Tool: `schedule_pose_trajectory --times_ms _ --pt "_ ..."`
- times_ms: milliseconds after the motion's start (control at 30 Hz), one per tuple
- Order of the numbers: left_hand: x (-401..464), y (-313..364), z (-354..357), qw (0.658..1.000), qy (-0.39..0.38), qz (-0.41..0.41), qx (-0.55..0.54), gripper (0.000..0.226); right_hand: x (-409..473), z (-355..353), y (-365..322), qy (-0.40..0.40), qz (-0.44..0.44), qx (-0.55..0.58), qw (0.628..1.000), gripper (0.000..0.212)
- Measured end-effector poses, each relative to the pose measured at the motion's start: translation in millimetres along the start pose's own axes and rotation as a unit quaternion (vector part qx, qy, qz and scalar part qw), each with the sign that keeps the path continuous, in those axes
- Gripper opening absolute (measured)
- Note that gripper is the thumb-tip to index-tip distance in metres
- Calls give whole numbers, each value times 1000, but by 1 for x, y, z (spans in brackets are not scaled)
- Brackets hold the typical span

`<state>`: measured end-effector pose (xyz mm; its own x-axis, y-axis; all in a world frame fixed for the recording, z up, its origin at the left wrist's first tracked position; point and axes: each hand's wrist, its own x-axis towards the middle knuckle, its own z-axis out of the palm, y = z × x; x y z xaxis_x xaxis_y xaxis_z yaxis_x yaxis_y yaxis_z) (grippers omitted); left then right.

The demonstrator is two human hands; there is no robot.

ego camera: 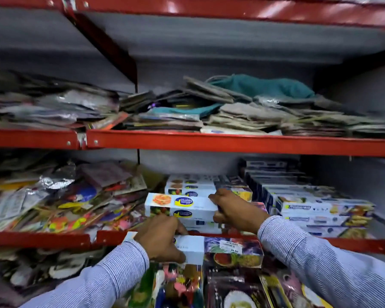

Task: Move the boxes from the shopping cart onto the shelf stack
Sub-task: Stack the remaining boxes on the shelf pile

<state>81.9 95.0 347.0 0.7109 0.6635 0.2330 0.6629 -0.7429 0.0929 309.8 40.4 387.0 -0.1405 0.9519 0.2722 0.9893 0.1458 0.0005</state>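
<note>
Two hands, left hand (159, 237) and right hand (233, 210), grip two boxes (180, 206).

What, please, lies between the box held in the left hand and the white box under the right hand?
In the head view, the red metal shelf edge runs between the long white box in the left hand and the white food-picture box gripped by the right hand.

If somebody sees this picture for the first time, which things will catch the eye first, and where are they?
First the two hands at the centre: the right hand holds a white box on the box stack on the middle shelf, and the left hand grips another box lower, in front of the shelf edge. Next, the red shelf rails crossing the view, and a teal cloth on the upper shelf.
</note>
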Motion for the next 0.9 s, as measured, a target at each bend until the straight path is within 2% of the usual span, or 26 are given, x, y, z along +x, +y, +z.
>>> schedule_pose_trajectory --times_ms 133,400,500,567,600,700,800,900 --pt "26 -8 -7 1000 8 7 3 67 32 8 26 9 34 -16 999 25" --pt "55 -23 -10 1000 -1 11 8 67 70 39 61 -11 96 -16 995 25" --pt "60 -25 -7 1000 -2 13 8 68 75 50 66 -21 99 8 995 10" --pt "63 -26 -6 1000 -2 16 2 67 74 50 67 45 64 12 997 38" --pt "65 -26 -6 1000 -1 18 0 66 74 52 71 75 65 4 995 41" --pt "72 -23 -10 1000 0 20 -9 64 66 45 72 69 38 6 997 29" --pt "84 -18 -12 999 10 17 -27 59 62 31 73 88 65 54 992 28" --pt "101 -12 -14 999 23 9 -47 53 54 15 76 139 87 83 983 31"
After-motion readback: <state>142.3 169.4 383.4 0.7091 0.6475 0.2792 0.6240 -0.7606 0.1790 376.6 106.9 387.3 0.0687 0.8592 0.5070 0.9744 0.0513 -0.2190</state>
